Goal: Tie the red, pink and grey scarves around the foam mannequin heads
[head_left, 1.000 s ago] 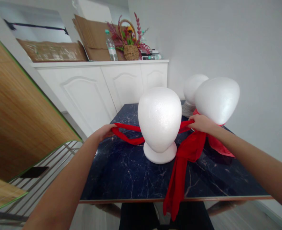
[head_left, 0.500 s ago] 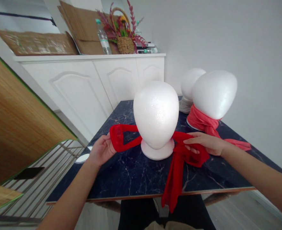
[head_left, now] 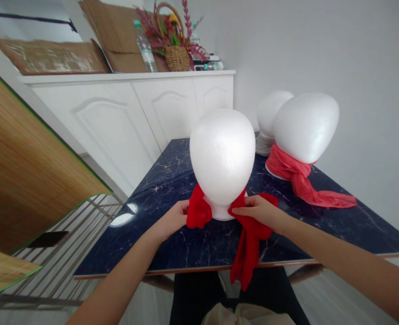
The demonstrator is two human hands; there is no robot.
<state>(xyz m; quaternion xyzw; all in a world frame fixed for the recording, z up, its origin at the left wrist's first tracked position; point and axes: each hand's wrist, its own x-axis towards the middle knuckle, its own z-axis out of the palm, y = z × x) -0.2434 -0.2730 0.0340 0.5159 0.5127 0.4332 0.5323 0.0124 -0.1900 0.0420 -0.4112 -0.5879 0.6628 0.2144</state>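
- Cabinets [head_left: 106, 122] at the back: white, arched panels, doors closed, so no idea what's inside.
- Tabletop [head_left: 172, 164] is glossy dark blue with pale marble-ish veins and thin brown trim on the front edge. Decent elbow room from the left hand to the left edge, plus a stretch between the near head and the back edge.
- Near foam head [head_left: 222, 153]: smooth white egg shape, upright, close to the middle of the front edge. Two more sit toward the right: second foam head [head_left: 306, 126] and, nearer the back edge, third foam head [head_left: 272, 110].
- Red scarf [head_left: 198, 210], soft and bunched, shows on both sides of the near head's neck; one tail drops past the front edge.
- Coral scarf [head_left: 289, 169] is wound round the second head's neck, loose end trailing toward the right edge.
- Wicker basket [head_left: 177, 58] on the cabinet top, full of flowers [head_left: 174, 38].
- Clear bottle [head_left: 146, 47] beside it, teal cap, can't tell how full.
- Left hand [head_left: 172, 220] grips the scarf's left bunch; right hand [head_left: 261, 211] pinches its right side, thumb in front.
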